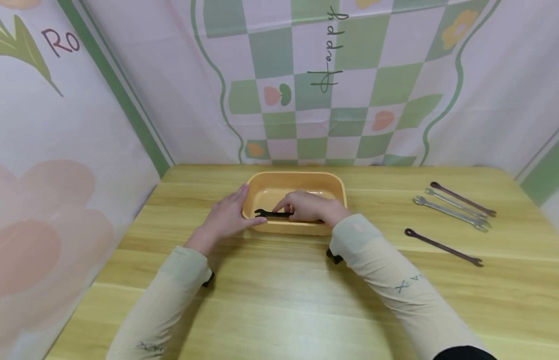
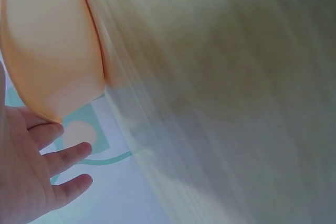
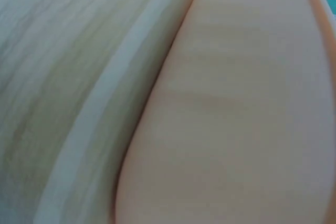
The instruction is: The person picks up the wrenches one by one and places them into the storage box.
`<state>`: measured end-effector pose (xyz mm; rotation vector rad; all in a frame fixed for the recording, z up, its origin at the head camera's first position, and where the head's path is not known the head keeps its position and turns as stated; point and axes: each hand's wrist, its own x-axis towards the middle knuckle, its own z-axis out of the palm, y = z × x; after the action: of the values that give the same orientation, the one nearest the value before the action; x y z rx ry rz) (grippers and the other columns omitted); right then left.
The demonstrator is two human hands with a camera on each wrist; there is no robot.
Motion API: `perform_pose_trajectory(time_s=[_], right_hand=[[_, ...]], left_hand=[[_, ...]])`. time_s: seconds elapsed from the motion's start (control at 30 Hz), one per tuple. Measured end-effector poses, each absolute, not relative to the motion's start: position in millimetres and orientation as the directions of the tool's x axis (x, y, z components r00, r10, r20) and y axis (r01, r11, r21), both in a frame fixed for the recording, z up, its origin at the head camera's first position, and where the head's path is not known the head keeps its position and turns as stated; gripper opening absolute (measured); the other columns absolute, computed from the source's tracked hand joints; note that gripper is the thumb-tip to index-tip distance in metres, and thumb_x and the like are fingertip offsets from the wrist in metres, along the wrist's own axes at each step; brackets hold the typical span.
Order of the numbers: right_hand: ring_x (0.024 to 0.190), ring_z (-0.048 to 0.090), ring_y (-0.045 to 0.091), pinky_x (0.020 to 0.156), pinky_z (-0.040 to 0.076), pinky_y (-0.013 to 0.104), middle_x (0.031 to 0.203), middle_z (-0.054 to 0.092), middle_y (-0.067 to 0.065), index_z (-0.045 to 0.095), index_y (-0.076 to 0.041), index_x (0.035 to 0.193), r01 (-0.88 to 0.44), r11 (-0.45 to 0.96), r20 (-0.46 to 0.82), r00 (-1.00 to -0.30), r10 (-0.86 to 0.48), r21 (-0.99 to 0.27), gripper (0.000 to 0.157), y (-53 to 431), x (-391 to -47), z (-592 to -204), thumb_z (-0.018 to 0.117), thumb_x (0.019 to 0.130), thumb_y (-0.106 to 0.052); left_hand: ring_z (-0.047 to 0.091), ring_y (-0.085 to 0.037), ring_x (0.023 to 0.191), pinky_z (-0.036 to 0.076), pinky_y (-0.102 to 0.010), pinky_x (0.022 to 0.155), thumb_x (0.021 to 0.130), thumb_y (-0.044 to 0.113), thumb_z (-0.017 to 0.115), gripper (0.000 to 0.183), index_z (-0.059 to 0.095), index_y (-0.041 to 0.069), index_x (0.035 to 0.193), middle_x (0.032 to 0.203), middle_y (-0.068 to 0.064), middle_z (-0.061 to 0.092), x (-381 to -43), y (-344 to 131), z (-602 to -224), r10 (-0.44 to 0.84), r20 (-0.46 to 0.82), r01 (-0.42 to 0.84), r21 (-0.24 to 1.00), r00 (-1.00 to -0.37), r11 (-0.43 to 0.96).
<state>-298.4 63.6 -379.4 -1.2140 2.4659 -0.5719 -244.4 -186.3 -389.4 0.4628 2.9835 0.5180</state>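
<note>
My right hand (image 1: 308,205) reaches into the yellow plastic box (image 1: 297,228) with fingers bent down at a black wrench (image 1: 272,214), which it appears to pinch. The wrench's open-ended jaw points left; the hand covers its middle and the fingertip contact is partly hidden. My left hand (image 1: 225,215) rests at the box's left front corner, thumb along the front rim. In the left wrist view, the left hand's fingers (image 2: 68,161) are spread and fairly straight, one touching the box wall. Only the box's outer wall (image 3: 226,103) and the table show in the right wrist view.
Right of the box lie two silver wrenches (image 1: 450,212) (image 1: 457,202) and a dark wrench (image 1: 464,199) in a group. Nearer stands apart another dark wrench (image 1: 443,247). A patterned cloth (image 1: 315,115) hangs behind the wooden table (image 1: 270,300).
</note>
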Motion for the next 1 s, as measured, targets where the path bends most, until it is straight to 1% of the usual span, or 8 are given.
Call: perform_pose_trajectory(time_s=[0.13, 0.33, 0.57, 0.8, 1.0], right_hand=[[0.085, 0.060, 0.014, 0.082, 0.053, 0.032, 0.093, 0.066, 0.000, 0.071, -0.011, 0.133, -0.673, 0.559, -0.119, -0.582, -0.804, -0.485, 0.047, 63.1, -298.7, -382.6, 0.067, 0.089, 0.005], [0.084, 0.060, 0.014, 0.082, 0.053, 0.033, 0.094, 0.067, 0.004, 0.071, -0.010, 0.132, -0.672, 0.563, -0.127, -0.582, -0.803, -0.481, 0.045, 62.1, -297.6, -384.6, 0.067, 0.090, 0.006], [0.079, 0.056, 0.013, 0.080, 0.052, 0.032, 0.088, 0.064, 0.000, 0.072, -0.009, 0.131, -0.677, 0.557, -0.127, -0.575, -0.808, -0.481, 0.041, 61.0, -298.3, -388.6, 0.067, 0.093, 0.005], [0.078, 0.056, 0.013, 0.078, 0.052, 0.031, 0.089, 0.067, 0.001, 0.072, -0.006, 0.130, -0.680, 0.542, -0.118, -0.565, -0.816, -0.493, 0.040, 58.9, -299.4, -391.2, 0.066, 0.092, 0.007], [0.080, 0.057, 0.013, 0.079, 0.052, 0.030, 0.090, 0.067, 0.000, 0.072, -0.010, 0.131, -0.654, 0.563, -0.145, -0.578, -0.803, -0.505, 0.042, 56.2, -297.5, -388.3, 0.066, 0.093, 0.007]], left_hand=[[0.026, -0.039, 0.151, 0.021, -0.072, 0.115, 0.087, 0.077, 0.060, 0.116, 0.011, 0.006, 0.165, 0.170, -0.011, 0.015, -244.1, -185.7, -389.2, 0.298, -0.044, 0.270, 0.317, -0.953, 0.909], [0.025, -0.039, 0.151, 0.021, -0.071, 0.115, 0.089, 0.076, 0.058, 0.113, 0.011, 0.007, 0.165, 0.170, -0.010, 0.016, -244.4, -185.5, -388.6, 0.295, -0.043, 0.270, 0.297, -0.954, 0.916], [0.025, -0.039, 0.151, 0.020, -0.071, 0.115, 0.089, 0.076, 0.058, 0.112, 0.013, 0.008, 0.165, 0.170, -0.010, 0.018, -244.0, -185.3, -387.3, 0.297, -0.034, 0.275, 0.289, -0.954, 0.917], [0.024, -0.038, 0.152, 0.021, -0.073, 0.113, 0.089, 0.076, 0.058, 0.113, 0.010, 0.009, 0.166, 0.170, -0.009, 0.016, -244.6, -185.4, -387.3, 0.300, -0.046, 0.273, 0.297, -0.953, 0.915], [0.023, -0.037, 0.152, 0.021, -0.072, 0.114, 0.090, 0.076, 0.058, 0.112, 0.009, 0.009, 0.165, 0.170, -0.009, 0.016, -244.5, -186.3, -387.3, 0.300, -0.051, 0.273, 0.293, -0.952, 0.916]])
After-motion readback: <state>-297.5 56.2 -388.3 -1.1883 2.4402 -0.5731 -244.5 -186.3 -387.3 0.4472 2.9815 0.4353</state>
